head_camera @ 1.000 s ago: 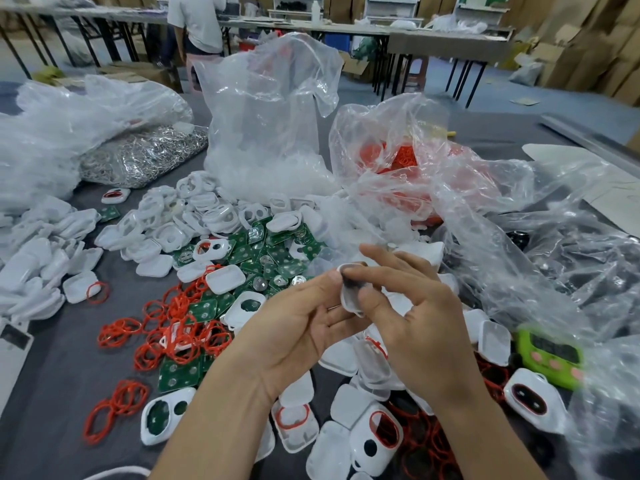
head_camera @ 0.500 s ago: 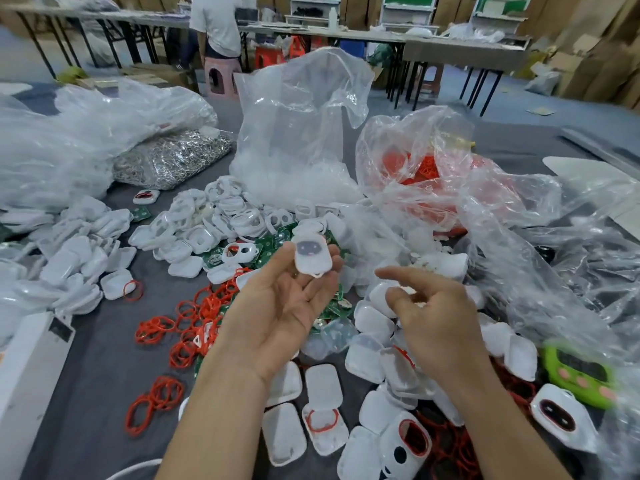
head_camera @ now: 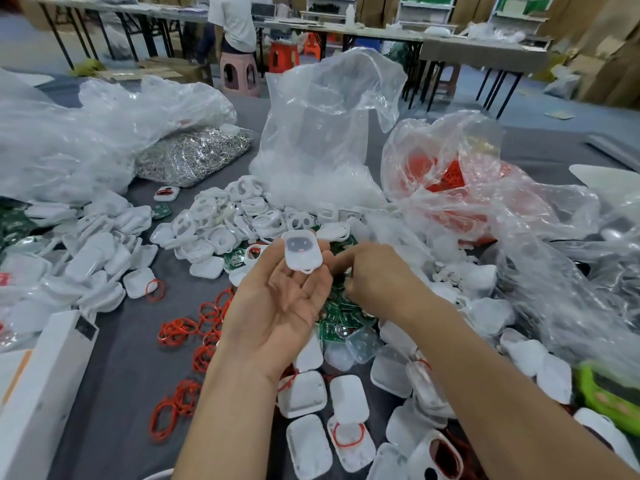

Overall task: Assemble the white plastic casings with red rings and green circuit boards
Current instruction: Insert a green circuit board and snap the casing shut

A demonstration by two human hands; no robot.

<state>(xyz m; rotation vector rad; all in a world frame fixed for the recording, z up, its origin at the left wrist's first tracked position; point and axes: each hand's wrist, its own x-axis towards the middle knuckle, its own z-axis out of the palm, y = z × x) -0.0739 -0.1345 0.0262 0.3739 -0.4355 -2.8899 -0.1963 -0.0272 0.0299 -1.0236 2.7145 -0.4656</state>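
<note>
The left grip [head_camera: 277,306] is turned palm up, with its fingers nearly straight. It pinches a white casing [head_camera: 302,251] at the fingertips, the thumb against the casing's left edge. The casing is raised above the tabletop [head_camera: 131,358] and faces the camera, showing a dark patch behind its translucent front and a small loop at its lower edge.

The right grip [head_camera: 381,282] is just to the right of the casing, knuckles up, with its fingers bent down into a heap of green circuit boards [head_camera: 337,317]. The hand's own back hides the fingertips, so I cannot tell whether they hold anything.

Loose red rings [head_camera: 204,323] lie scattered on the grey tabletop left of the left forearm. White casing halves [head_camera: 304,393] lie between and below the forearms, and one of them has a red ring seated in it [head_camera: 348,434]. A larger pile of casing fronts [head_camera: 225,223] lies beyond the hands, and another pile of white shells [head_camera: 104,251] lies to the left.

Behind these stand a clear plastic bag [head_camera: 322,133], a bag holding red parts [head_camera: 450,174] and a bag of shiny metal pieces [head_camera: 194,154]. A white box [head_camera: 45,393] lies at the near left edge, and a green device [head_camera: 609,396] sits partly under plastic at the right. In the background a person [head_camera: 232,19] sits on a pink stool [head_camera: 239,74].
</note>
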